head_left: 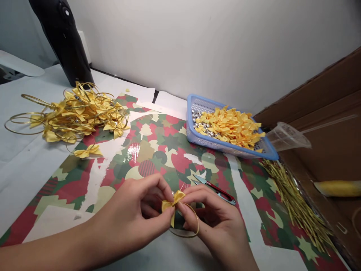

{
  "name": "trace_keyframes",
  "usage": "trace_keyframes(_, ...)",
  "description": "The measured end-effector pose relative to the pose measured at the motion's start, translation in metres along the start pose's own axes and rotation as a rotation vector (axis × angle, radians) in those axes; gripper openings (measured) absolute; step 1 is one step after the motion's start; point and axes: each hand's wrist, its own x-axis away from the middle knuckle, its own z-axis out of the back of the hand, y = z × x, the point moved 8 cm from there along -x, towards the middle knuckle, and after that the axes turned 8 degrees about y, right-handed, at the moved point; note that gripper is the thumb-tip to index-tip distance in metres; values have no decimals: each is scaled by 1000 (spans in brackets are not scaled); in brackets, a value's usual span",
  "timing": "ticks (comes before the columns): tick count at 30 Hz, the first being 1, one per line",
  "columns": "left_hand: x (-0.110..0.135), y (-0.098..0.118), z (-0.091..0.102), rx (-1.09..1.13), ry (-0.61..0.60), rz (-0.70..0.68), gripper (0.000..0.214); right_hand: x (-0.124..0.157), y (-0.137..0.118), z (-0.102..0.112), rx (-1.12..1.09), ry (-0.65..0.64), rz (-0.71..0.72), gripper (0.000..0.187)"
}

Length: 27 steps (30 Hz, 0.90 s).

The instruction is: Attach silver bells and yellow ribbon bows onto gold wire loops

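The table [22, 165] in front of you is covered in white, with a sheet of patterned paper [158, 150] in red, green and cream spread across its middle. A brown cardboard box [324, 113] runs along the right edge, and a black stand [63, 41] rises at the far left against the wall. Near that stand lies a heap of finished bows [76, 113], yellow ribbon tangled with gold loops. Across the paper, to the right, a blue basket [190, 124] holds loose yellow bows and small silver beads. A bundle of gold cords [296, 203] lies between the basket and the near right corner, and a clear plastic cup [287, 136] lies tipped on its side just beside the basket. Your left hand [135, 210] and right hand [217, 218] meet low over the near edge of the paper, fingertips of both closed on one yellow bow [172, 201]. Red-handled snips [217, 190] lie on the paper just behind your right hand. A single bow [87, 151] rests apart below the heap. A thin gold loop [196, 222] hangs from the bow you pinch, curving under your right fingers.
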Motion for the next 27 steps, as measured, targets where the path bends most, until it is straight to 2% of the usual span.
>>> trace_keyframes(7, -1, 0, -1, 23, -6, 14, 14, -3, 5, -3, 12, -113, 15, 18)
trace_keyframes(19, 0, -4, 2, 6, 13, 60, 14, 1, 6, -1, -56, -22, -91, 16)
trace_keyframes(27, 0, -5, 1, 28, 13, 71, 16, -2, 3, -4, -8, -130, -37, 12)
